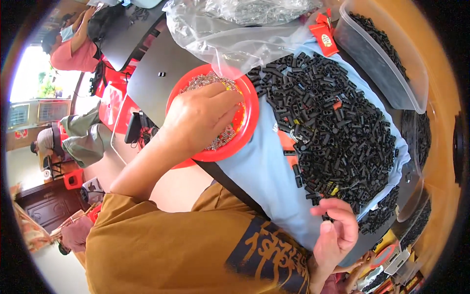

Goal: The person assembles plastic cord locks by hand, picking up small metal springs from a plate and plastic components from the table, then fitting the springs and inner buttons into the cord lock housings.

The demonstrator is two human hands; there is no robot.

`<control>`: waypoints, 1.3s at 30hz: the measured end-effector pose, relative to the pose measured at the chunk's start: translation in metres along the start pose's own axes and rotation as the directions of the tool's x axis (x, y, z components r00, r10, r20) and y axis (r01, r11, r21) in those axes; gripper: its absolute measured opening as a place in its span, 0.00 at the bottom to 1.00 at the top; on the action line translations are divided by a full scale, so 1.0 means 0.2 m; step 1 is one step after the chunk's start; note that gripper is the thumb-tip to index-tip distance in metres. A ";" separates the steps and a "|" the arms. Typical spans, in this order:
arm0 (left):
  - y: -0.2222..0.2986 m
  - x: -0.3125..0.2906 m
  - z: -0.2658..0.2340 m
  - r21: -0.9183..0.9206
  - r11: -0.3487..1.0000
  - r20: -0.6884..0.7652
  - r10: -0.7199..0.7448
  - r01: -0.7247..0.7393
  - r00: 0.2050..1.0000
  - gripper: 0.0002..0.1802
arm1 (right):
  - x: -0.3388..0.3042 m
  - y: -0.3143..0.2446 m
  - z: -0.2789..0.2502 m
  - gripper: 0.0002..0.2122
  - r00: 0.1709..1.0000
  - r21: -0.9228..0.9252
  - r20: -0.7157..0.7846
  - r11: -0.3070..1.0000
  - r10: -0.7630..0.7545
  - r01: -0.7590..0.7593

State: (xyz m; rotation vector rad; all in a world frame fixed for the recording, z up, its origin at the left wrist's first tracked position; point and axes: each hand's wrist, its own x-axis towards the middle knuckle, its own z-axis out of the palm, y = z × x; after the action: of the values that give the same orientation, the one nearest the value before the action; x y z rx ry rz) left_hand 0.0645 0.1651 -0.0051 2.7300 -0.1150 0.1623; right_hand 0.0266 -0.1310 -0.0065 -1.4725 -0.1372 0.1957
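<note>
My left hand (203, 115) reaches into a red plastic bowl (252, 110) of small metal springs (218, 139). Its fingers point down together among the springs, and the bowl's contents hide what the tips hold. My right hand (338, 232) is held at the near edge of a large heap of black plastic pieces (338, 132), its fingers curled and the thumb close to the forefinger. Something dark shows between those tips, too small to name. The heap of short tubular pieces lies on a light blue cloth (254, 166).
A clear plastic bag (215, 39) lies beyond the bowl, beside a small red packet (323, 39). At the right stands a clear tub (387, 78) with more black pieces. One small piece (161, 74) lies on the grey tabletop (147, 88). Other people sit farther off.
</note>
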 end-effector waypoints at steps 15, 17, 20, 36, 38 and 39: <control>-0.06 0.05 0.02 0.065 0.988 0.130 0.134 -0.143 0.982 0.06 | -0.02 0.01 0.02 0.13 0.993 0.086 0.003 0.989 0.121 -0.121; -0.06 0.04 0.01 -0.053 0.990 0.057 0.135 -0.132 0.989 0.05 | -0.01 -0.01 0.04 0.14 0.982 0.194 -0.034 0.965 0.183 -0.173; -0.03 0.03 -0.02 -0.475 0.864 0.144 -0.111 0.167 0.983 0.05 | 0.03 0.01 0.06 0.14 0.985 0.162 0.058 0.972 0.163 -0.170; 0.37 -0.09 0.03 -0.907 -0.142 0.409 -0.073 0.397 0.909 0.03 | 0.17 -0.02 0.29 0.13 0.982 0.110 0.188 0.993 0.028 -0.050; 0.39 -0.09 0.05 -0.917 -0.115 0.386 -0.022 0.382 0.922 0.04 | 0.15 -0.03 0.27 0.12 0.985 0.105 0.164 0.992 0.058 -0.075; 0.40 -0.08 0.04 -0.917 -0.116 0.386 -0.013 0.382 0.922 0.04 | 0.14 -0.03 0.27 0.12 0.986 0.101 0.155 0.992 0.055 -0.072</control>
State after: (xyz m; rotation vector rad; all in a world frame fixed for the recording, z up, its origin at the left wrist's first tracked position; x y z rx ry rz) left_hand 0.0407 0.0898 0.0155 1.0625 0.1118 -0.3077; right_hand 0.0429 -0.0736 0.0039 -1.3566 -0.2006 0.3625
